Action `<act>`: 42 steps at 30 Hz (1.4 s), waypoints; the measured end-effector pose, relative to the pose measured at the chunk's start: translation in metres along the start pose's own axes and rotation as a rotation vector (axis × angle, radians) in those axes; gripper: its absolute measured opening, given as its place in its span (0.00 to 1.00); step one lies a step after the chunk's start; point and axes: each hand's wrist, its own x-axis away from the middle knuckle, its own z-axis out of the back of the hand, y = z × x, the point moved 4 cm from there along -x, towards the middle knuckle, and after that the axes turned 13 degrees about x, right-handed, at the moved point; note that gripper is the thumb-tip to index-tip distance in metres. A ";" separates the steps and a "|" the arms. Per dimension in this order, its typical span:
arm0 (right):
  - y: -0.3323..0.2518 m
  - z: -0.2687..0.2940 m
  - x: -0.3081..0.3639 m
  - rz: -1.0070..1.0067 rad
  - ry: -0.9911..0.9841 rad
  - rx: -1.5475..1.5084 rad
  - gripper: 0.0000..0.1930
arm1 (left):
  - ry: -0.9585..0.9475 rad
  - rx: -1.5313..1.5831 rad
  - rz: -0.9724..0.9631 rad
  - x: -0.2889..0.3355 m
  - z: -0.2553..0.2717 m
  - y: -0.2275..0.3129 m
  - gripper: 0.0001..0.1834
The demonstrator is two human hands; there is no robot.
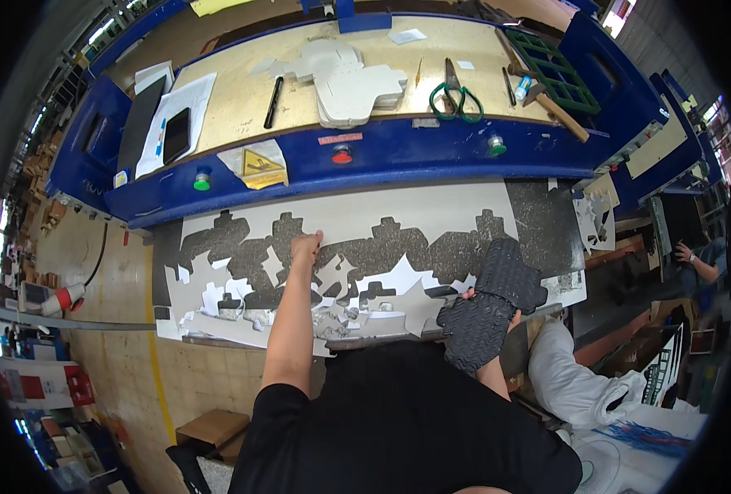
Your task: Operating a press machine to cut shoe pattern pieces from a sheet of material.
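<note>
My left hand (305, 246) is closed, its fingertips pinching the cut edge of a large white sheet (365, 212) on the press bed. Notched outlines are cut out along that sheet, and the dark speckled bed (382, 244) shows through them. At the right, my right hand (514, 319) grips a black cutting die (491, 306) with a zigzag-textured face and notched, tabbed sides. It is tilted above the near right of the bed and hides most of that hand's fingers. Torn white offcuts (411, 306) lie between my arms along the near edge.
A blue press beam (300, 169) with push buttons spans the far side. On the ledge above lie stacked white cut pieces (349, 86), green-handled scissors (456, 100), a hammer (559, 114), a black pen (273, 103) and a phone (178, 134). Another person's hand (683, 252) shows far right.
</note>
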 end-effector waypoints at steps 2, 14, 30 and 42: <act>-0.003 -0.002 0.000 -0.015 -0.001 0.025 0.56 | 0.113 -0.158 -0.108 0.005 0.004 -0.008 0.20; -0.024 -0.007 0.002 -0.086 0.062 0.165 0.57 | 0.200 -0.409 -0.211 0.116 0.038 -0.067 0.23; 0.137 -0.122 -0.169 -0.182 -0.655 1.949 0.50 | 0.870 -0.331 -0.446 0.211 0.200 -0.095 0.17; 0.396 -0.190 -0.285 0.156 -1.157 2.280 0.56 | 0.371 0.570 0.015 0.187 0.228 -0.157 0.16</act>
